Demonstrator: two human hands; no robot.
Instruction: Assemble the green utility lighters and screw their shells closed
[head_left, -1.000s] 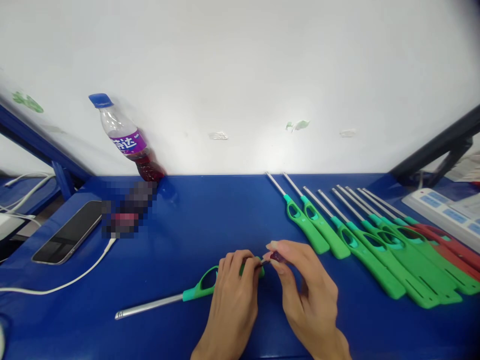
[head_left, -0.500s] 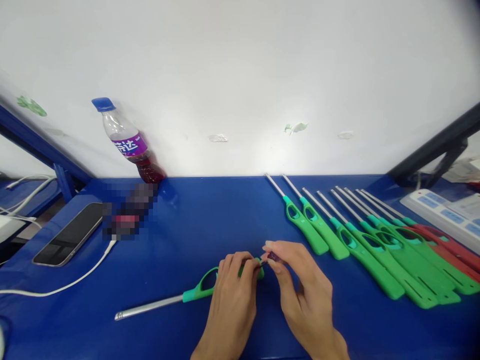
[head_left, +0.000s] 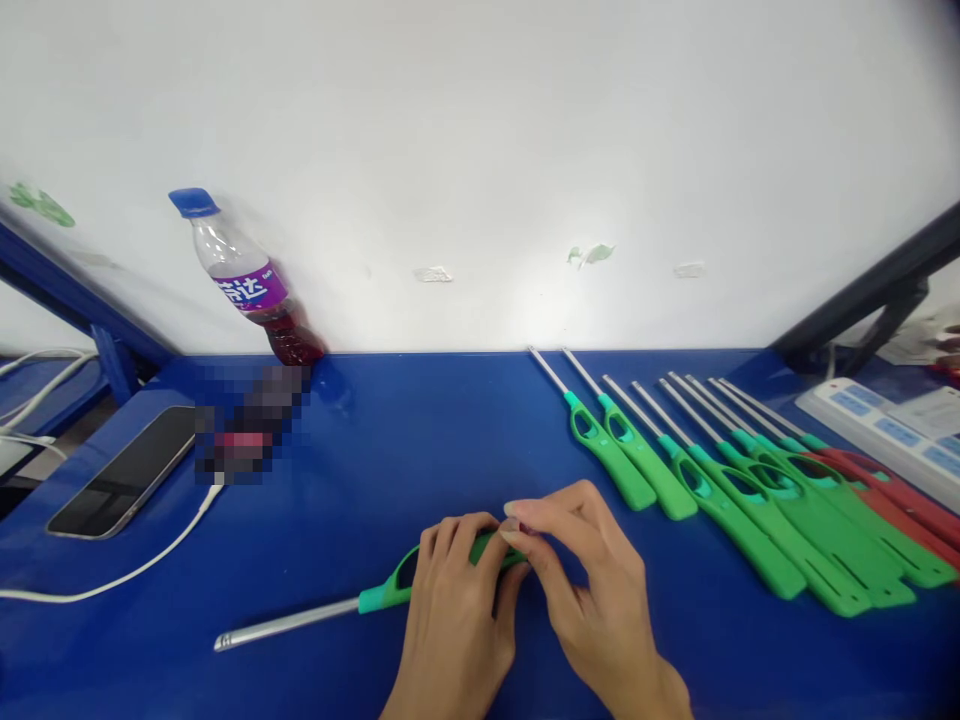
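A green long-nosed lighter (head_left: 390,594) lies near the table's front, its metal tube (head_left: 289,624) pointing left. My left hand (head_left: 457,610) is closed over the handle and covers most of it. Between the thumb and forefinger of my right hand (head_left: 600,590) is a small dark reddish piece (head_left: 517,527), mostly hidden by the fingertips. That piece is at the handle's right end, close to the left fingertips; whether it touches the lighter I cannot tell.
Several green lighters (head_left: 739,520) and some red ones (head_left: 900,510) lie in a slanted row on the right, beside a white power strip (head_left: 862,410). A drink bottle (head_left: 244,280) leans on the wall at left. Nearby are a phone (head_left: 124,475) and a white cable (head_left: 142,570).
My right hand has moved slightly left with the small reddish piece, bringing it against or over the handle's end. The lighter under my left hand has shifted a little left and down.
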